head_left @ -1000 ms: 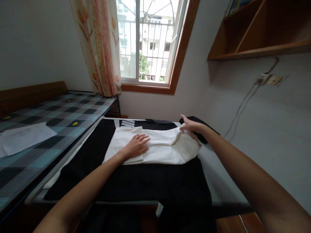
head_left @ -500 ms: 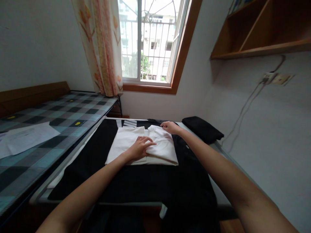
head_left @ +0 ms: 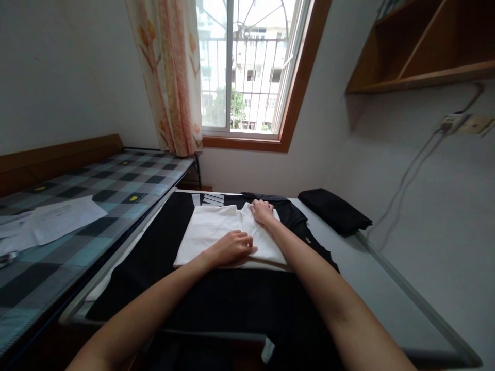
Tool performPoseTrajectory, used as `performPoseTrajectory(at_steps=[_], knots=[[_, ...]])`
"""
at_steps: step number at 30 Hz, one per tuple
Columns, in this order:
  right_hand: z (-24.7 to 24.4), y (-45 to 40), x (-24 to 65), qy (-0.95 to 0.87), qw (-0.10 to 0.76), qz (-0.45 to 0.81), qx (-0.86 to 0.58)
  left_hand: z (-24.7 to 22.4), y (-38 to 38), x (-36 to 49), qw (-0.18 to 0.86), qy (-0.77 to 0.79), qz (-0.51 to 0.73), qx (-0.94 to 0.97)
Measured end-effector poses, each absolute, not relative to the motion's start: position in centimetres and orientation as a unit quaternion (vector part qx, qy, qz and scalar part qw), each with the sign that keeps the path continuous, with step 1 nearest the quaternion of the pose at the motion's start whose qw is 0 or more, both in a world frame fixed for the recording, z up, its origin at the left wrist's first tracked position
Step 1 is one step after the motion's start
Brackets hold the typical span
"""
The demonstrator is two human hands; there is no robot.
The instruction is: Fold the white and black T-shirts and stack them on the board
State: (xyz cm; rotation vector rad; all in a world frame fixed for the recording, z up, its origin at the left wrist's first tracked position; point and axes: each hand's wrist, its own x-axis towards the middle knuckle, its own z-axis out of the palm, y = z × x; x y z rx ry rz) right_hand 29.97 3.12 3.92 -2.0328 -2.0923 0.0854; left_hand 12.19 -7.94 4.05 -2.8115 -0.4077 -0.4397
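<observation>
A folded white shirt (head_left: 214,226) lies on a spread-out black garment (head_left: 152,263) with white stripes near its far edge. My left hand (head_left: 234,247) rests on the shirt's near part, fingers curled and thumb and fingertips drawn together at the cloth. At its far right edge, my right hand (head_left: 263,211) has bent fingers closed over the fabric. How much cloth each hand grips is partly hidden under the fingers.
All this lies on a white table (head_left: 381,288). A black folded cloth (head_left: 332,210) sits at its far right. On the left, a bed with a checked cover (head_left: 154,172) holds papers (head_left: 64,219). Wooden shelves (head_left: 421,51) hang on the right wall; a window (head_left: 251,77) is ahead.
My right hand has moved inward and slightly nearer, from the shirt's far right edge onto the fabric. My left hand's spread fingers have curled, and it sits slightly nearer. The view has shifted right.
</observation>
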Motion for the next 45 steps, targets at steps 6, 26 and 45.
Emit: performPoseTrajectory(at_steps=[6, 26, 45], knots=[[3.0, 2.6, 29.2, -0.780, 0.160, 0.005, -0.605, 4.3, -8.7, 12.5, 0.110, -0.111, -0.130, -0.979], [2.5, 0.5, 30.2, -0.779, 0.218, 0.026, -0.587, 2.4, -7.7, 11.8, -0.043, -0.355, -0.069, -0.931], [4.4, -5.3, 36.6, -0.604, 0.060, 0.114, -0.786, 1.3, -5.4, 10.2, -0.013, -0.397, -0.134, -0.908]])
